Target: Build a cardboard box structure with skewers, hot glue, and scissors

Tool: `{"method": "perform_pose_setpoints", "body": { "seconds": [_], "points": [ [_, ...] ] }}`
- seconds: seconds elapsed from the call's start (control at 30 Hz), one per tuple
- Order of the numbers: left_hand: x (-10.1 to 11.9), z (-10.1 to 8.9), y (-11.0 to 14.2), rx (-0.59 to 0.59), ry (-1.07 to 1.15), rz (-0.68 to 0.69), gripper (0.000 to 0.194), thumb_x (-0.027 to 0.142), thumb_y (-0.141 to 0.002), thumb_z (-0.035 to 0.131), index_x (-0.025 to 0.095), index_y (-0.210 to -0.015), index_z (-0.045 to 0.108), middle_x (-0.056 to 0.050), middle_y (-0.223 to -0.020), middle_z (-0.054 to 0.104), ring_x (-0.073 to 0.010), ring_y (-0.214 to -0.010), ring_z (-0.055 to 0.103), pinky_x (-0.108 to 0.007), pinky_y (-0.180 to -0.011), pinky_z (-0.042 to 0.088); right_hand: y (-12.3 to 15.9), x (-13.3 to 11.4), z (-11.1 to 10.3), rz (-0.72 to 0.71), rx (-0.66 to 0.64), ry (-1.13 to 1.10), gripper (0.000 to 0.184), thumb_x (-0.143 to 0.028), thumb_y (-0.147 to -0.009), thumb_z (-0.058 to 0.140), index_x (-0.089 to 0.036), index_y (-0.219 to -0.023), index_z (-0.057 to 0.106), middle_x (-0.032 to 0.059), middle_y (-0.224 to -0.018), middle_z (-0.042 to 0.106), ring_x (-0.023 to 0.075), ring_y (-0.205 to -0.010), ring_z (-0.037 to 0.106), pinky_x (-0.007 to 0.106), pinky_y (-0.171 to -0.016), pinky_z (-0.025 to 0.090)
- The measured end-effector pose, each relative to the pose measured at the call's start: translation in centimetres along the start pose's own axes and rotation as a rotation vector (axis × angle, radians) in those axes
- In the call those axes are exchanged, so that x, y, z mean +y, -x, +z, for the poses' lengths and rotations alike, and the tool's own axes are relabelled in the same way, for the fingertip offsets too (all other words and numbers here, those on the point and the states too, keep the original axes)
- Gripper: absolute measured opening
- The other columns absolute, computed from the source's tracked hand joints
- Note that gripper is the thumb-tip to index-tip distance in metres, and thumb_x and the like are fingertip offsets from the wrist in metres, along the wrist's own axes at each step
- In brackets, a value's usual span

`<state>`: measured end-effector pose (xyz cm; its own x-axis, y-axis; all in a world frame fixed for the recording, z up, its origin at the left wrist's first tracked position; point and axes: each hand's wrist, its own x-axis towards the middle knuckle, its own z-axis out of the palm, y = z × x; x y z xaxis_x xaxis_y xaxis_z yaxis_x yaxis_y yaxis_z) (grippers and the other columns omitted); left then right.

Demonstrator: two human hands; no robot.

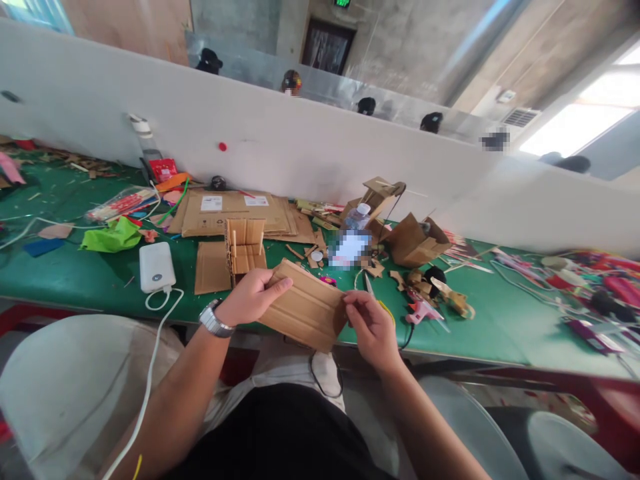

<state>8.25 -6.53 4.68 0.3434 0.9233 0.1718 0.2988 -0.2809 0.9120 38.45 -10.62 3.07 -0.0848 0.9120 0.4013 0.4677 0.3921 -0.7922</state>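
A brown piece of cardboard [305, 307] with creases across it is held tilted over the table's front edge. My left hand [253, 297], with a watch on the wrist, grips its left side, thumb on top. At its right edge, my right hand [370, 327] pinches the cardboard between thumb and fingers. Just beyond my left hand stands a small cardboard structure [247, 243] with sticks through it, beside a flat cardboard piece [211, 267]. Scissors [369, 285] lie near my right hand, partly hidden by it. A pink glue gun [423, 310] rests further right.
The green table [480, 333] carries a white power bank [157, 267] with a cable, stacked cardboard sheets [225, 217], a phone [350, 249], a bottle [359, 217] and a cardboard box [417, 240]. Scraps lie around. A white partition [300, 153] stands behind; people's heads show beyond it.
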Motion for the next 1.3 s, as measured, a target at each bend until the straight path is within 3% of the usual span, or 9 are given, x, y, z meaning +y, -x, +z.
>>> {"method": "perform_pose_setpoints", "body": {
  "seconds": [0.17, 0.27, 0.37, 0.57, 0.7, 0.87, 1.07, 1.17, 1.3],
  "points": [
    [-0.2, -0.7, 0.1, -0.135, -0.084, -0.019, 0.064, 0.070, -0.097, 0.058, 0.020, -0.061, 0.043, 0.003, -0.062, 0.039, -0.0107, -0.061, 0.035, -0.028, -0.056, 0.026, -2.9, 3.3, -4.6, 0.210, -0.030, 0.486, 0.031, -0.045, -0.104, 0.054, -0.022, -0.100, 0.074, 0.0056, -0.080, 0.074, 0.0220, -0.071, 0.066, 0.033, -0.068, 0.048],
    [-0.1, -0.7, 0.1, -0.221, -0.040, -0.004, 0.062, 0.069, -0.098, 0.059, 0.018, -0.063, 0.051, 0.003, -0.061, 0.045, -0.0110, -0.061, 0.038, -0.027, -0.056, 0.027, -4.0, 6.2, -6.9, 0.497, -0.211, 0.927, 0.029, -0.038, -0.100, 0.060, -0.022, -0.120, 0.073, 0.0095, -0.097, 0.080, 0.0284, -0.093, 0.075, 0.035, -0.079, 0.049],
    [-0.2, -0.5, 0.0, -0.236, -0.019, -0.002, 0.061, 0.068, -0.098, 0.058, 0.017, -0.066, 0.056, 0.002, -0.062, 0.049, -0.0115, -0.061, 0.041, -0.026, -0.056, 0.029, -3.4, 8.4, -7.5, 0.592, -0.290, 0.980, 0.042, -0.033, -0.092, 0.072, -0.013, -0.129, 0.071, 0.0164, -0.099, 0.080, 0.0347, -0.100, 0.076, 0.037, -0.080, 0.049],
    [-0.5, -0.3, -0.2, -0.240, 0.007, -0.036, 0.060, 0.070, -0.097, 0.059, 0.016, -0.071, 0.063, 0.001, -0.064, 0.052, -0.0124, -0.063, 0.043, -0.026, -0.057, 0.031, -1.7, 9.7, -7.8, 0.632, -0.327, 0.931, 0.057, -0.022, -0.090, 0.070, -0.011, -0.145, 0.061, 0.0140, -0.098, 0.080, 0.0317, -0.097, 0.077, 0.035, -0.081, 0.048],
    [-0.2, -0.2, -0.1, -0.278, 0.059, -0.040, 0.058, 0.067, -0.099, 0.059, 0.014, -0.078, 0.068, -0.001, -0.068, 0.059, -0.0134, -0.065, 0.047, -0.026, -0.058, 0.034, -1.6, 9.7, -8.6, 0.674, -0.295, 0.839, 0.058, -0.017, -0.084, 0.072, -0.005, -0.141, 0.064, 0.0142, -0.088, 0.078, 0.0321, -0.092, 0.076, 0.036, -0.081, 0.049],
    [-0.3, -0.1, -0.1, -0.273, 0.063, -0.045, 0.056, 0.066, -0.099, 0.059, 0.014, -0.080, 0.068, -0.001, -0.071, 0.062, -0.0138, -0.067, 0.050, -0.026, -0.062, 0.037, -1.1, 8.7, -9.3, 0.750, -0.271, 0.586, 0.052, -0.023, -0.090, 0.059, -0.011, -0.141, 0.062, 0.0011, -0.070, 0.069, 0.0197, -0.058, 0.066, 0.031, -0.062, 0.049],
    [0.2, -0.2, 0.1, -0.126, 0.119, 0.017, 0.051, 0.063, -0.100, 0.060, 0.015, -0.090, 0.072, -0.003, -0.087, 0.071, -0.0168, -0.079, 0.059, -0.027, -0.071, 0.045, -0.8, 3.9, -9.6, 0.558, 0.096, -0.266, 0.060, -0.044, -0.080, 0.083, -0.024, -0.132, 0.060, -0.0112, -0.056, 0.048, 0.0118, -0.043, 0.046, 0.023, -0.043, 0.031],
    [1.2, -0.3, 0.5, -0.033, 0.142, 0.057, 0.047, 0.060, -0.101, 0.059, 0.015, -0.098, 0.072, -0.005, -0.095, 0.075, -0.0193, -0.087, 0.063, -0.028, -0.077, 0.048, -0.6, 0.8, -8.0, 0.421, 0.164, -0.447, 0.048, -0.044, -0.082, 0.087, -0.028, -0.119, 0.062, -0.0109, -0.057, 0.047, 0.0127, -0.047, 0.052, 0.024, -0.046, 0.040],
    [2.4, -0.1, 1.1, 0.117, 0.120, 0.106, 0.047, 0.060, -0.103, 0.056, 0.016, -0.092, 0.068, -0.005, -0.092, 0.073, -0.0193, -0.086, 0.062, -0.029, -0.078, 0.048, 0.2, -2.6, -4.4, 0.461, 0.184, -0.556, 0.052, -0.055, -0.078, 0.090, -0.030, -0.113, 0.061, -0.0008, -0.082, 0.070, 0.0195, -0.067, 0.069, 0.031, -0.056, 0.057]
  ]
}}
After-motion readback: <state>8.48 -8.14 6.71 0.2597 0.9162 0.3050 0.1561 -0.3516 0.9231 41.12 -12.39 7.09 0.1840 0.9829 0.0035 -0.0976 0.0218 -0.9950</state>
